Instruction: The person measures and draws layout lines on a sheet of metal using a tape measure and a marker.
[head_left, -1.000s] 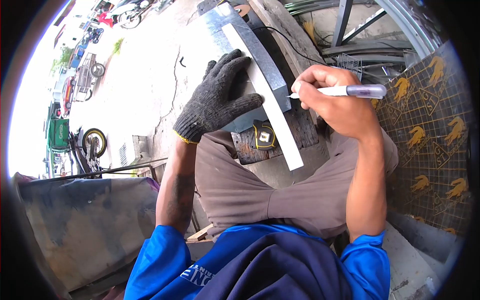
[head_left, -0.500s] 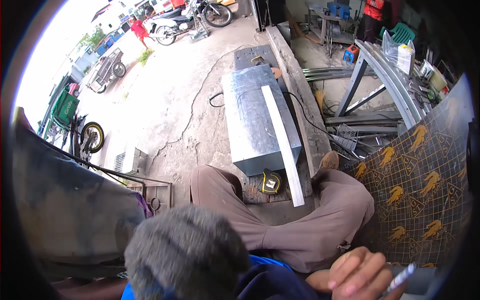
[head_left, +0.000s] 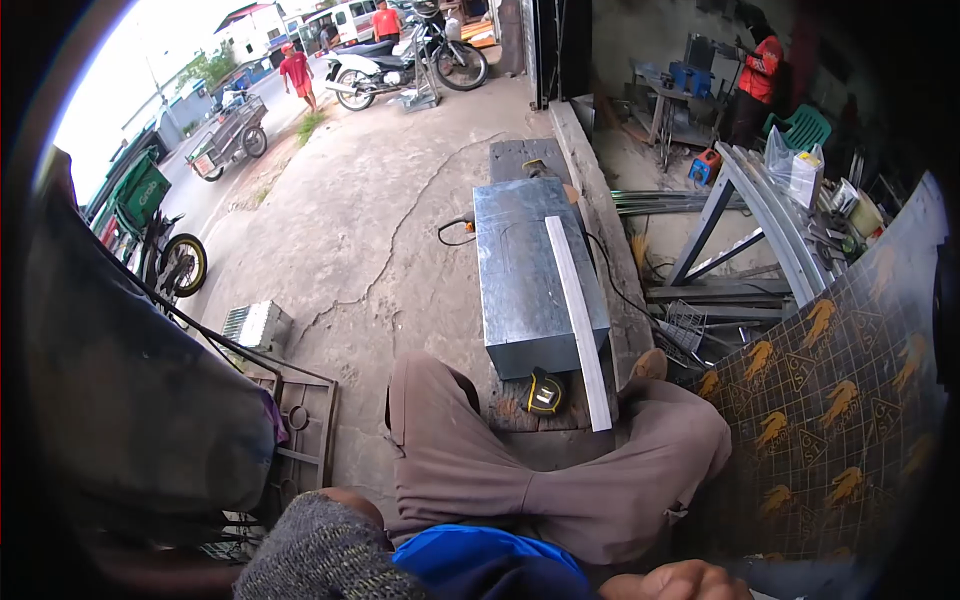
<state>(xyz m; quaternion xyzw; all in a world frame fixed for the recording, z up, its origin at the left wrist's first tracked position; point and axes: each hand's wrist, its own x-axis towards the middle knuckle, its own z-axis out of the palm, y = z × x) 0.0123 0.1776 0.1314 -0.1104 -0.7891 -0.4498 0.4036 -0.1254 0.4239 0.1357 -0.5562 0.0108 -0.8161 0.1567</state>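
Observation:
At the bottom edge, my right hand (head_left: 690,580) is partly cut off, its fingers curled; anything in it is hidden. Grey knit fabric (head_left: 315,550), apparently a glove on my left hand, fills the lower left close to the camera, its fingers not distinguishable. Beyond my knees, a grey metal box (head_left: 535,270) rests on a dark wooden plank (head_left: 515,155). A pale straight strip (head_left: 575,310) lies lengthwise on the box, its near end overhanging. Between box and knees, a black-and-yellow tape measure (head_left: 545,392) sits on the plank. Neither hand touches these.
A corded tool (head_left: 540,168) lies behind the box, its black cable (head_left: 605,255) running right. Right stand a patterned panel (head_left: 830,400) and a metal frame (head_left: 775,215). A person in red (head_left: 760,70) stands at the back right. Motorcycles and people are outside, upper left.
The view has shifted, with the box now lower in it. My right hand has dropped toward the bottom edge, and the pen seen in it is out of sight. The grey knit fabric has moved down and left.

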